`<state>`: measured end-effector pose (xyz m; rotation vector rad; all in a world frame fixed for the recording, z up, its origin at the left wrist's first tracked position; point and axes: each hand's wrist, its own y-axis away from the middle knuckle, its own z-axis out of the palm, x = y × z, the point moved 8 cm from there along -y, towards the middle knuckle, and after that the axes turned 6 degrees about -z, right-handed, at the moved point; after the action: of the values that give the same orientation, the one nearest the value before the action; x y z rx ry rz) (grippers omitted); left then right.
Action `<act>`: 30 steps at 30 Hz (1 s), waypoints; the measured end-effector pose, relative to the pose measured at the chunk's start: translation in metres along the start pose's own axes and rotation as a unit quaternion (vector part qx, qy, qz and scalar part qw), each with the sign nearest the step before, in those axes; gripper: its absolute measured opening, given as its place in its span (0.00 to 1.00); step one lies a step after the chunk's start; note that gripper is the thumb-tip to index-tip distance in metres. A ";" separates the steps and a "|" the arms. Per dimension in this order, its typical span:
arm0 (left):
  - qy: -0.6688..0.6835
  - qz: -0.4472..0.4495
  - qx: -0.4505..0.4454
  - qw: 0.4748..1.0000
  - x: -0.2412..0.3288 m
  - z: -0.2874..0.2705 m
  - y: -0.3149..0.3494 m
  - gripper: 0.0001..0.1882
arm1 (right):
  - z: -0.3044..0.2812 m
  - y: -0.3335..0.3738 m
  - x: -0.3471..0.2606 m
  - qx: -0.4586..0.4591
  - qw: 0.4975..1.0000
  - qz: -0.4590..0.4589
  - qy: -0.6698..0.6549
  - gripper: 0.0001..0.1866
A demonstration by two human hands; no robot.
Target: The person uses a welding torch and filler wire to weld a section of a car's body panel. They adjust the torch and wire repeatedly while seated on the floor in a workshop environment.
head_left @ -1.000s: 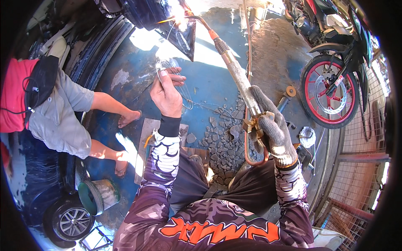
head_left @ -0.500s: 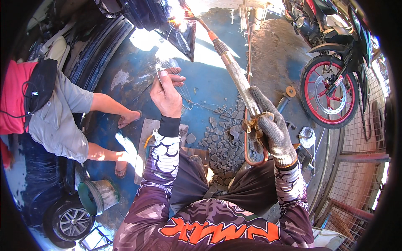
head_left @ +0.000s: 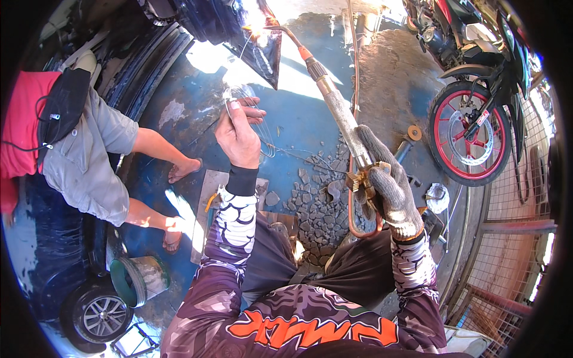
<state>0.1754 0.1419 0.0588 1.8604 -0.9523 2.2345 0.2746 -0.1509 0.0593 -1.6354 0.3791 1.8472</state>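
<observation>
My right hand (head_left: 388, 185), in a grey knit glove, is closed round the handle of a gas welding torch (head_left: 340, 113). Its bent tip reaches up and left to a bright glow at the edge of a dark metal panel (head_left: 259, 56). Bare and pinched, my left hand (head_left: 240, 132) holds a loose coil of thin wire (head_left: 253, 107). One end of that wire runs up toward the glow; the glare hides where they meet. The rest of the coil hangs behind my fingers over the blue floor.
Grey stone chips (head_left: 316, 209) lie between my knees. A hose (head_left: 356, 77) runs along the floor beside the torch. On the right stands a motorcycle with a red-rimmed wheel (head_left: 470, 131). A person in grey shorts (head_left: 89, 161) stands at left, near a bucket (head_left: 140, 280) and a car wheel (head_left: 101, 316).
The person at left has shifted slightly. My hands, the torch and the wire stay almost in place, and the glow at the panel is a little smaller.
</observation>
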 end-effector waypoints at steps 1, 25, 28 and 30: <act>-0.001 0.000 0.001 1.000 0.000 0.000 0.000 0.28 | 0.000 0.000 0.000 0.002 1.000 0.000 -0.001 0.43; 0.005 0.014 -0.011 1.000 0.005 -0.003 0.004 0.28 | 0.000 0.001 0.004 0.005 1.000 -0.001 -0.010 0.42; -0.003 0.013 -0.012 1.000 0.005 -0.003 0.003 0.28 | 0.002 0.002 0.001 0.009 1.000 0.003 -0.016 0.42; -0.004 0.010 -0.012 1.000 0.004 -0.003 0.002 0.28 | 0.002 0.003 0.000 0.010 1.000 0.005 -0.019 0.42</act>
<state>0.1713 0.1403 0.0614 1.8600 -0.9990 2.2188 0.2715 -0.1518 0.0593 -1.5866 0.3892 1.8740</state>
